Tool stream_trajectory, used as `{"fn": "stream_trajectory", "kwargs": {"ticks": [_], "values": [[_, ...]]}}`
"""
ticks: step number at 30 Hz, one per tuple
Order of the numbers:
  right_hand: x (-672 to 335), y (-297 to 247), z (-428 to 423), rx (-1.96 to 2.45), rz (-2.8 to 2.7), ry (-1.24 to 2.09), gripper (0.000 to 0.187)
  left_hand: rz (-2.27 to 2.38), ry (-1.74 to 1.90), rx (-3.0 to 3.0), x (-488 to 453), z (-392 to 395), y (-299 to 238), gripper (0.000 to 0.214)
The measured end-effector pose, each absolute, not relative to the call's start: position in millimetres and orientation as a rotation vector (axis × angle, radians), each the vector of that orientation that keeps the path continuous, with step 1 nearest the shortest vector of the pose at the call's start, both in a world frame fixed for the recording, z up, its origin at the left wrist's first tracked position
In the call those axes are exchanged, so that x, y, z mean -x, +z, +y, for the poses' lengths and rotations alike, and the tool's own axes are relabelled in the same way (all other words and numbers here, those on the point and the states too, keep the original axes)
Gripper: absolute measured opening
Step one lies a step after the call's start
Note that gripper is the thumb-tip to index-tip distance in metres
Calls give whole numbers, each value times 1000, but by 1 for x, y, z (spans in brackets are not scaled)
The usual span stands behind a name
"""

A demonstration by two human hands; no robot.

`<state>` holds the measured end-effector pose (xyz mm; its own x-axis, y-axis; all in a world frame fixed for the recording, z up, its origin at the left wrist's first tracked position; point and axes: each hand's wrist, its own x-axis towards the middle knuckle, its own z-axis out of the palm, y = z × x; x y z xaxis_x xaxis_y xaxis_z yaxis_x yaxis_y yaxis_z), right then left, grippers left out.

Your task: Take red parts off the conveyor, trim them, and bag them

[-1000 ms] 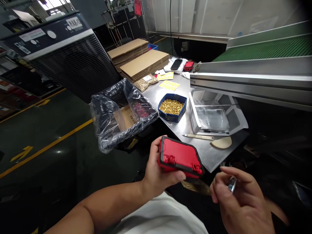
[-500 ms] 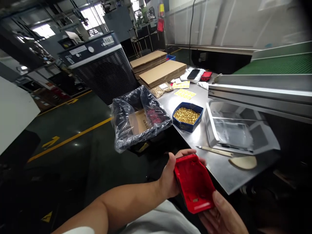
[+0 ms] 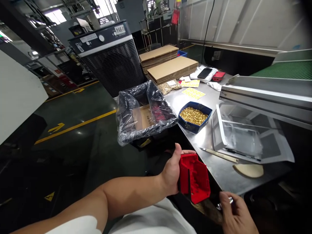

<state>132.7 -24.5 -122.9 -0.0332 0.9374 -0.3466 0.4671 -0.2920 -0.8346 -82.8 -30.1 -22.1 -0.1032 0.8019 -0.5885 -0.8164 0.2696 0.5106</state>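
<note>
My left hand (image 3: 171,169) is closed around a red plastic housing (image 3: 200,178), hollow with ribs inside, its open side facing me. It is held just off the table's near edge. Lower right, my right hand (image 3: 235,209) is apart from the housing, its fingers pinched on a small shiny metal piece (image 3: 224,203) whose kind I cannot make out. On the table, the nearest things are a thin flat strip with a pointed tip (image 3: 219,154) and a cream half-round piece (image 3: 248,170). Beyond them stands a blue tray (image 3: 187,126) of small brass-coloured parts (image 3: 194,115).
A plastic-lined black bin (image 3: 148,130) stands left of the steel table (image 3: 207,169). A translucent bin (image 3: 219,130) is at right, below a green conveyor (image 3: 290,66). Flat cardboard stacks (image 3: 173,68), yellow sticker sheets (image 3: 193,93) and a phone (image 3: 204,73) lie farther back.
My right hand has let go of the red housing, moved away to the right and now pinches a shiny metal piece. The housing has turned in my left hand. The view has shifted slightly.
</note>
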Motion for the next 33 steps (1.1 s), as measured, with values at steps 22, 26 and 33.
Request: {"fn": "stream_trajectory", "kwargs": {"ticks": [22,26,33], "values": [[-169,-138,19,2022,-1735,641,56,1070,1249,48,87,-32,-23,71],[-170,-136,23,2179,-1830,856,54,1033,1155,101,87,-30,-22,72],[-150,-121,11,2032,-1492,940,60,1016,1189,155,86,-29,-23,55]]}}
